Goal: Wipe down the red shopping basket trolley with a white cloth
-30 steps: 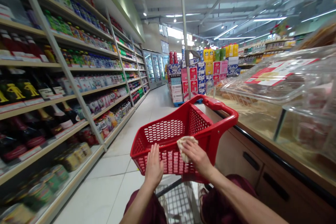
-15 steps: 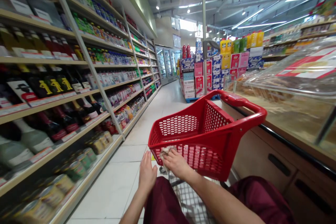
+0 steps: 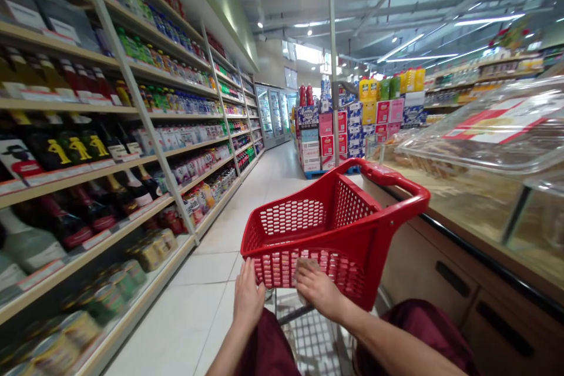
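A red plastic shopping cart basket (image 3: 304, 211) with a perforated wall stands right in front of me. My right hand (image 3: 321, 291) presses a crumpled greyish-brown cloth (image 3: 307, 264) against the near side of that wall. The fingers lie over the cloth, which shows only at their tips. By the basket's near left corner is my left hand (image 3: 247, 291), fingers stretched out and nothing in it; whether it touches the plastic I cannot tell. The cart's red handle (image 3: 396, 179) rises at the right. Below the basket a grey wire rack (image 3: 315, 335) is partly visible.
Shelves of bottles and cans (image 3: 101, 164) line the left side. At the right is a wooden counter (image 3: 440, 264) with clear plastic covers (image 3: 489, 123). Stacked drink cartons (image 3: 328, 138) stand beyond the cart, near a grey pole (image 3: 333, 70). Pale floor tiles (image 3: 211, 294) run down the aisle.
My right hand has slid the cloth rightward along the basket's side, away from the near left corner. The left hand stays by that corner. The view has shifted slightly.
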Demonstrator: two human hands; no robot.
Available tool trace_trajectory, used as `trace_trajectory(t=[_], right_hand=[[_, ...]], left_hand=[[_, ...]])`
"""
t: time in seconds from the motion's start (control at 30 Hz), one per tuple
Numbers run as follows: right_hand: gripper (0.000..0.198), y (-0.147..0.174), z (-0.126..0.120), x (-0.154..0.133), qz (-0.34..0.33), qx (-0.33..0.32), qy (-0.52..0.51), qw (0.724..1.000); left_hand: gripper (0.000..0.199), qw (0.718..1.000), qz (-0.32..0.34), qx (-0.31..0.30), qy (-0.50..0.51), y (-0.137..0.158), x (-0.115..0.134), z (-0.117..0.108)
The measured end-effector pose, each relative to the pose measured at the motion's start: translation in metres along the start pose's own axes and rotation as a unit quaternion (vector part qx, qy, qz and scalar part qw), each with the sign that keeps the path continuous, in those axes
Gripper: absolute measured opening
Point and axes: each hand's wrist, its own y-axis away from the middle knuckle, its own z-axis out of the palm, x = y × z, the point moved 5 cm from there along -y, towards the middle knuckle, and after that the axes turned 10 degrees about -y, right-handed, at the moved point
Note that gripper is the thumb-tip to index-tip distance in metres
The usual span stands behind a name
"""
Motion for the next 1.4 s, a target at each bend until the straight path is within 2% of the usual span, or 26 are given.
trace_trajectory(t=[0.13, 0.2, 0.4, 0.47, 0.57, 0.63, 0.77, 0.87, 0.97, 1.03, 1.1, 1.2, 1.27, 1.4], right_hand=[[0.027, 0.004, -0.063, 0.017, 0.007, 0.1, 0.012, 0.995], [0.031, 0.003, -0.08, 0.025, 0.023, 0.118, 0.033, 0.992], [0.021, 0.048, -0.058, 0.031, 0.032, 0.068, 0.029, 0.997], [0.023, 0.049, -0.071, 0.033, 0.041, 0.085, 0.038, 0.995], [0.031, 0.034, -0.11, 0.042, 0.06, 0.134, 0.066, 0.987], [0.033, 0.03, -0.123, 0.048, 0.066, 0.15, 0.082, 0.983], [0.028, 0.059, -0.109, 0.051, 0.067, 0.104, 0.074, 0.99], [0.027, 0.073, -0.116, 0.052, 0.066, 0.11, 0.075, 0.989], [0.03, 0.065, -0.154, 0.062, 0.084, 0.169, 0.105, 0.976], [0.032, 0.061, -0.17, 0.071, 0.097, 0.179, 0.119, 0.972], [0.031, 0.068, -0.168, 0.074, 0.095, 0.151, 0.118, 0.977], [0.029, 0.089, -0.148, 0.069, 0.089, 0.088, 0.097, 0.987], [0.029, 0.095, -0.15, 0.066, 0.09, 0.085, 0.093, 0.988], [0.032, 0.079, -0.2, 0.076, 0.106, 0.17, 0.127, 0.972]], left_hand=[[0.054, 1.0, 0.009, 0.026, -0.001, -0.009, 0.022, -0.004], [0.053, 0.999, 0.006, 0.034, -0.013, -0.011, 0.035, -0.007], [0.054, 0.997, 0.07, 0.026, -0.035, -0.01, 0.071, -0.01], [0.054, 0.996, 0.082, 0.024, -0.03, -0.012, 0.081, -0.008], [0.055, 0.994, 0.106, 0.023, -0.022, -0.018, 0.1, -0.004], [0.056, 0.992, 0.122, 0.025, -0.021, -0.021, 0.113, -0.002], [0.058, 0.987, 0.154, 0.01, -0.04, -0.022, 0.134, 0.001], [0.057, 0.985, 0.156, -0.024, -0.066, -0.021, 0.141, 0.004], [0.058, 0.984, 0.146, -0.055, -0.086, -0.019, 0.144, 0.006], [0.059, 0.984, 0.138, -0.069, -0.094, -0.019, 0.146, 0.004], [0.06, 0.983, 0.133, -0.079, -0.098, -0.019, 0.146, 0.003], [0.06, 0.982, 0.138, -0.083, -0.103, -0.02, 0.146, 0.002], [0.061, 0.981, 0.142, -0.076, -0.107, -0.02, 0.145, 0.002], [0.063, 0.982, 0.143, -0.061, -0.111, -0.018, 0.146, 0.003]])
